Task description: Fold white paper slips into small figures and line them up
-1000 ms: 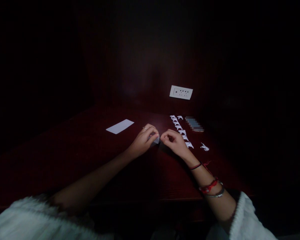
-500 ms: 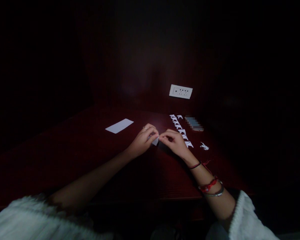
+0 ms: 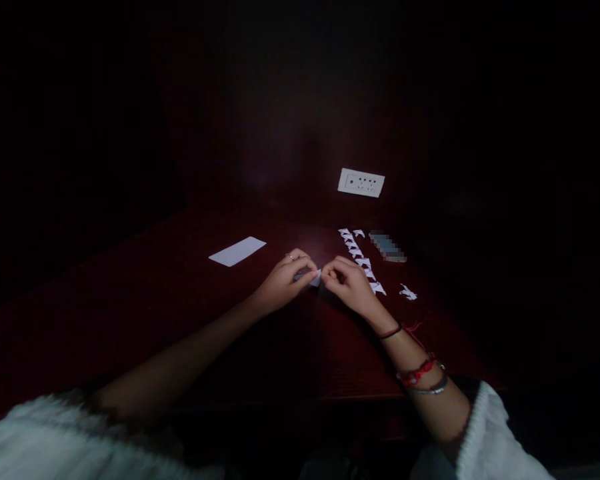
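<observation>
The scene is very dark. My left hand [image 3: 283, 283] and my right hand [image 3: 349, 283] meet over a dark red wooden table [image 3: 180, 320], both pinched on one small white folded paper piece [image 3: 314, 279] held between their fingertips. A ring shows on my left hand; red cords and a metal bangle sit on my right wrist. Just right of my right hand runs a slanted row of several small white folded paper pieces [image 3: 359, 255], with one more piece [image 3: 409, 293] lying apart further right.
A flat white paper slip [image 3: 237, 251] lies on the table left of my hands. A phone [image 3: 387, 246] rests beyond the row of pieces. A white wall socket [image 3: 361, 183] is on the dark panel behind. The table's front edge runs near my forearms.
My fingers have shifted slightly on the small paper piece, with less of it showing; the hands stay in the same spot.
</observation>
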The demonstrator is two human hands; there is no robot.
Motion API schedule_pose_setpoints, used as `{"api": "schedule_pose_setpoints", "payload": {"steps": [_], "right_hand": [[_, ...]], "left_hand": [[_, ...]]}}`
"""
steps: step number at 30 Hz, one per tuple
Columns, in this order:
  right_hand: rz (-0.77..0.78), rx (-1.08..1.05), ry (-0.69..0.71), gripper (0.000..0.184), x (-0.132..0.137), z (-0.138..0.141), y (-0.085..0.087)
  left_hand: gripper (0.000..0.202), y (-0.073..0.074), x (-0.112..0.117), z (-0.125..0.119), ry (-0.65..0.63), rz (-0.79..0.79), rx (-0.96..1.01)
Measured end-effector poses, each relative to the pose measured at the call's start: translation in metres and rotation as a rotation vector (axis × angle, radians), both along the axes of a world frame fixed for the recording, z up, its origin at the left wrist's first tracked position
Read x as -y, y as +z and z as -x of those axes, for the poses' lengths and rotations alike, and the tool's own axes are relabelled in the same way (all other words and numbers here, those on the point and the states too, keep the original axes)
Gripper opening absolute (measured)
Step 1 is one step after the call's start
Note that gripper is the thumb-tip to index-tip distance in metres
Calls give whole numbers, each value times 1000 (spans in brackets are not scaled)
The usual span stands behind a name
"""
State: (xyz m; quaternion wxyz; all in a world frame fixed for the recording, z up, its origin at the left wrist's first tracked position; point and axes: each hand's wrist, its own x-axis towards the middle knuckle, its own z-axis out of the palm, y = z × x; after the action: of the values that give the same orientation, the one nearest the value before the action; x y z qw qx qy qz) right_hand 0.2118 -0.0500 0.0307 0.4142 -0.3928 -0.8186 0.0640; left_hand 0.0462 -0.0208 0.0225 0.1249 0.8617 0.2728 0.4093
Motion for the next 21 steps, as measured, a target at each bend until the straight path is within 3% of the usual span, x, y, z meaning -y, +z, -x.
{"api": "schedule_pose_setpoints", "payload": {"steps": [12, 21], "right_hand": [[70, -35, 12, 7, -1, 2, 0], [364, -350, 141, 6, -7, 6, -6]], "left_hand": [[9, 5, 6, 0, 37, -109, -31], [7, 4, 11, -1, 75, -160, 25]]}}
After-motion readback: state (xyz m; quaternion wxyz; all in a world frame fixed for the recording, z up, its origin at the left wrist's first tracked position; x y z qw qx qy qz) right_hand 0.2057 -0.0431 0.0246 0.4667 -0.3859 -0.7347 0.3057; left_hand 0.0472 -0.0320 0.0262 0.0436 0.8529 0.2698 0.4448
